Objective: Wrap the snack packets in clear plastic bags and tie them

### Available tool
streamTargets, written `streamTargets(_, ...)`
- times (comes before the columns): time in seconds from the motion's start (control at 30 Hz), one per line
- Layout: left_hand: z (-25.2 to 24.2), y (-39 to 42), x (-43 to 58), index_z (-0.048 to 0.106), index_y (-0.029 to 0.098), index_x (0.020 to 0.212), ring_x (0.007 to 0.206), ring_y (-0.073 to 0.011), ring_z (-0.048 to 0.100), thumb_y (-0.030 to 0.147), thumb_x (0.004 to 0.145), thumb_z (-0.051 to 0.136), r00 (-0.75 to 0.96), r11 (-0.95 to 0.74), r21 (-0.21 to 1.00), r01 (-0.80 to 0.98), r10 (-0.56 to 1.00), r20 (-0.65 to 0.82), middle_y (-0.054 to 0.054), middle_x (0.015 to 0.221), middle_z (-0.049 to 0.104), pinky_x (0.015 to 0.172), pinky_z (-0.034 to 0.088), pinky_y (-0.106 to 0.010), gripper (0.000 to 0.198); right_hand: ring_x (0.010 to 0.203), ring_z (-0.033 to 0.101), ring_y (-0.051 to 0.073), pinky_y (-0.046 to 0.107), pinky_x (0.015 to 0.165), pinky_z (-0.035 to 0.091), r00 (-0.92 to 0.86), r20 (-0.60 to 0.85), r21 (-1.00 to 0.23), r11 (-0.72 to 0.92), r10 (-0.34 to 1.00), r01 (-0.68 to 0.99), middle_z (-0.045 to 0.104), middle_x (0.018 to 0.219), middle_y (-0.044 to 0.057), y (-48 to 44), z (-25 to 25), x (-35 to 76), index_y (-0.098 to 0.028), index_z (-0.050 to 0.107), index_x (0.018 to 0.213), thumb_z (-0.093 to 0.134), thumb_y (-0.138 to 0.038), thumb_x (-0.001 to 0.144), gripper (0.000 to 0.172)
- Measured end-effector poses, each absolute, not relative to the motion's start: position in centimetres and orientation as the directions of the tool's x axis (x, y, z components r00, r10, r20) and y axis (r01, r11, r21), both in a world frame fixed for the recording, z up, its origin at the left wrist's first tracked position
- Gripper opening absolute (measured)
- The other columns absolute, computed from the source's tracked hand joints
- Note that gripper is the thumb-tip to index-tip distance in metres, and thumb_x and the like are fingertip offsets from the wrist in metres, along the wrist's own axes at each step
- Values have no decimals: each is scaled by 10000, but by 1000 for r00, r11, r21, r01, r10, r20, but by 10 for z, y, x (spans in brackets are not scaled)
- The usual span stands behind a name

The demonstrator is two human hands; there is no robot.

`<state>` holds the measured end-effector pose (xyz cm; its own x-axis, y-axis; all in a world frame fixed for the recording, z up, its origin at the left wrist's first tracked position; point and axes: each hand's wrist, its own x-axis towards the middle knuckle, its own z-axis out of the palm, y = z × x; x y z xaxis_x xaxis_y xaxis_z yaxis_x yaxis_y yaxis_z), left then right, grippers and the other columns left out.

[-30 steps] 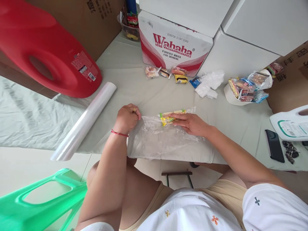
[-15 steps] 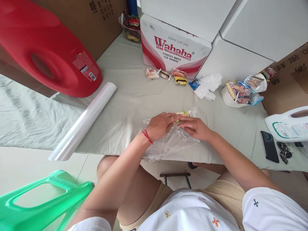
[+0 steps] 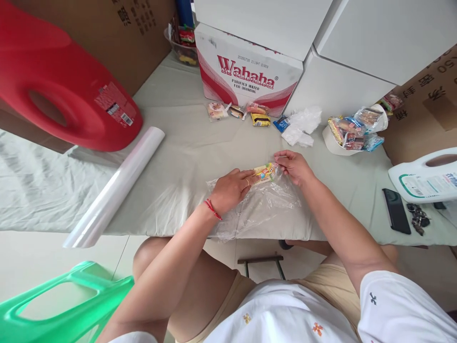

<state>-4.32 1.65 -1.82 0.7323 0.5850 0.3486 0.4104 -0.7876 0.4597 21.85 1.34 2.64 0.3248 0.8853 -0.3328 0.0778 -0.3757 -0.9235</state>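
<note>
A small yellow snack packet (image 3: pixel 266 173) with colourful print lies on a crumpled sheet of clear plastic film (image 3: pixel 250 209) near the front edge of the covered surface. My left hand (image 3: pixel 232 189), with a red cord at the wrist, holds the packet's left end, fingers laid over it. At the packet's right end, my right hand (image 3: pixel 293 166) pinches a gathered edge of the film between thumb and fingers. Part of the packet is hidden under my left fingers.
A roll of film (image 3: pixel 117 186) lies left, beside a large red jug (image 3: pixel 89 105). Several wrapped snacks (image 3: pixel 260 119) line the Wahaha box (image 3: pixel 246 71). Right are a white tub (image 3: pixel 337 143) of snacks, a white bottle (image 3: pixel 424 181), a phone (image 3: pixel 396 211) and keys (image 3: pixel 418 219). A green stool (image 3: pixel 71 295) stands lower left.
My right hand has moved up and right, away from my left fingers, to the packet's far end. More of the packet shows now. The view has shifted slightly.
</note>
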Motion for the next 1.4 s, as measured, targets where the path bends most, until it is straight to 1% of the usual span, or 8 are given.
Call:
streamTargets(0.3, -23, 16, -47, 687, 354, 1352, 974, -208, 607, 254, 1045, 416, 712, -760, 513, 400, 610, 347, -41, 1372, 696, 745, 513, -323, 421, 557, 463, 104, 258, 488, 367, 446, -187, -939, -293, 875, 180, 687, 864, 52, -17, 8, 278, -222, 689, 936, 760, -424, 689, 327)
streamTargets(0.43, -24, 18, -46, 676, 349, 1369, 960, -203, 604, 233, 1031, 421, 715, -764, 507, 399, 606, 350, -34, 1363, 700, 772, 517, -332, 438, 592, 469, 75, 245, 521, 422, 238, -108, -904, -195, 965, 381, 642, 1351, 73, -14, 6, 283, -311, 601, 1355, 775, -359, 656, 723)
streamTargets(0.53, -24, 18, -47, 675, 349, 1368, 963, -206, 607, 224, 1029, 425, 716, -759, 522, 389, 606, 347, -36, 1359, 701, 802, 521, -348, 439, 558, 444, 56, 254, 550, 465, 81, -141, -890, -162, 987, 426, 643, 1370, 80, 1, 8, 272, -316, 485, 1492, 825, -335, 620, 936)
streamTargets(0.73, -25, 19, -48, 659, 360, 1381, 972, -203, 613, 213, 1030, 429, 714, -747, 544, 382, 612, 339, -46, 1359, 696, 808, 524, -349, 445, 720, 615, 156, 309, 718, 522, 58, -140, -886, -151, 988, 438, 733, 825, 34, 7, 16, 267, -194, 782, 908, 818, -442, 688, 334)
streamTargets(0.97, -22, 13, -44, 730, 376, 1279, 1063, -238, 576, 231, 1022, 474, 689, -752, 499, 430, 631, 357, -73, 1446, 607, 833, 525, -370, 390, 585, 490, 130, 280, 555, 409, 323, -178, -834, -317, 929, 451, 638, 685, 12, -31, 9, 302, -196, 759, 831, 809, -466, 708, 301)
streamTargets(1.13, -22, 10, -40, 769, 319, 1174, 1061, -233, 552, 234, 1000, 481, 638, -760, 494, 423, 637, 433, -92, 1316, 594, 799, 495, -337, 348, 768, 601, 186, 355, 736, 519, 263, 268, -694, -3, 927, 720, 693, 997, 87, -47, 18, 271, -230, 750, 1026, 633, -385, 917, 223)
streamTargets(1.27, -21, 8, -37, 783, 279, 1061, 855, -187, 537, 271, 1016, 425, 667, -768, 485, 419, 623, 409, -59, 949, 594, 658, 426, -282, 361, 1100, 614, 257, 473, 964, 535, -218, 250, -544, 323, 943, 774, 660, 1256, 81, -58, 15, 238, -312, 674, 1263, 569, -283, 969, 313)
streamTargets(1.4, -19, 5, -37, 792, 266, 1014, 799, -197, 531, 187, 954, 445, 705, -789, 473, 392, 588, 397, -51, 817, 582, 613, 394, -295, 361, 1133, 604, 285, 531, 968, 543, -143, 294, -519, 283, 945, 806, 647, 1227, 92, -86, 10, 229, -334, 652, 1272, 512, -257, 1001, 315)
